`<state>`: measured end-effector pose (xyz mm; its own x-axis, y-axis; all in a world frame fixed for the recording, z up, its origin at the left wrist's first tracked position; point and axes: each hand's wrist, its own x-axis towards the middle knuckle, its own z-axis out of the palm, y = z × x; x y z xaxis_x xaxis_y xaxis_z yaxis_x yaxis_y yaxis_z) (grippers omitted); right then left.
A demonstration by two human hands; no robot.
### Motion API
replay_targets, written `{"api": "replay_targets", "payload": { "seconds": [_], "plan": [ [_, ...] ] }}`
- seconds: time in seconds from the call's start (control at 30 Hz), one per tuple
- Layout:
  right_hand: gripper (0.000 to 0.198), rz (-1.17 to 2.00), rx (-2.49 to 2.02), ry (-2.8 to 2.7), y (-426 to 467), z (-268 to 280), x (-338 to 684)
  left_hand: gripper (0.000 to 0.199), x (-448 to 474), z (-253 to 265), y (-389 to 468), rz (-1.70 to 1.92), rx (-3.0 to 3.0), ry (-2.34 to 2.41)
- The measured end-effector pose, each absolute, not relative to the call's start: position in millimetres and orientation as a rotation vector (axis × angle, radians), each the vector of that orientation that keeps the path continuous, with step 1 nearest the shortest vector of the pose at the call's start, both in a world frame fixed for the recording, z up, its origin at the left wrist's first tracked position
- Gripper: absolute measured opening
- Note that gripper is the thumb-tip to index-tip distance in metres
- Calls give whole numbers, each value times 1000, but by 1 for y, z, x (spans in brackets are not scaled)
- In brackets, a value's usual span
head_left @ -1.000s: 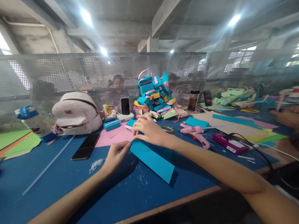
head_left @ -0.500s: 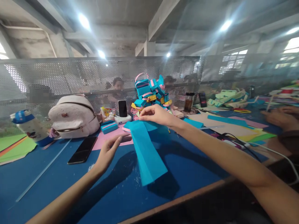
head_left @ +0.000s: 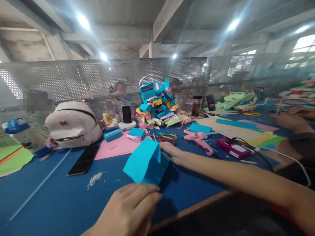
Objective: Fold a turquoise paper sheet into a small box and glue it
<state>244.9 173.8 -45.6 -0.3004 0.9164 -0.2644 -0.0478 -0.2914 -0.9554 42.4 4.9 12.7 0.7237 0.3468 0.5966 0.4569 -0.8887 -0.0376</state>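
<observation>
A folded piece of bright blue paper (head_left: 142, 160) is held above the blue table, bent into an open box-like shape. My right hand (head_left: 172, 152) grips its far right side, with the fingertips partly behind the paper. At the near end my left hand (head_left: 131, 206) is closed, its curled fingers at the paper's lower edge. Just beyond lie a small blue paper box with a pink band (head_left: 136, 133) and another blue box (head_left: 112, 134), around a pink sheet (head_left: 115, 147).
A heap of small paper boxes (head_left: 157, 105) stands at the back. To the right lie a pink glue gun (head_left: 197, 137), scissors (head_left: 168, 136) and a purple device (head_left: 231, 147) with cables. At left are a phone (head_left: 83, 160), backpack (head_left: 73, 124) and bottle (head_left: 24, 136). A co-worker's hand (head_left: 290, 119) is far right.
The blue paper has gone from a hanging long strip to a folded box-like shape. My left hand has come nearer and closed at its edge; my right hand has moved lower.
</observation>
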Motion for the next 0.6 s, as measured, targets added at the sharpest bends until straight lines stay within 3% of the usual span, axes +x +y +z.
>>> {"api": "replay_targets", "payload": {
  "seconds": [0.23,0.43,0.6],
  "plan": [
    [15,1888,-1210,-1157,167,-40,246,35,32,-14,54,-405,-2377,-883],
    [17,1877,-1197,-1264,162,-43,250,25,52,-37,39,-15,-2264,-1056],
    [20,1786,-1167,-1373,166,-49,251,31,64,-51,12,-94,-2376,-798]
  ]
}}
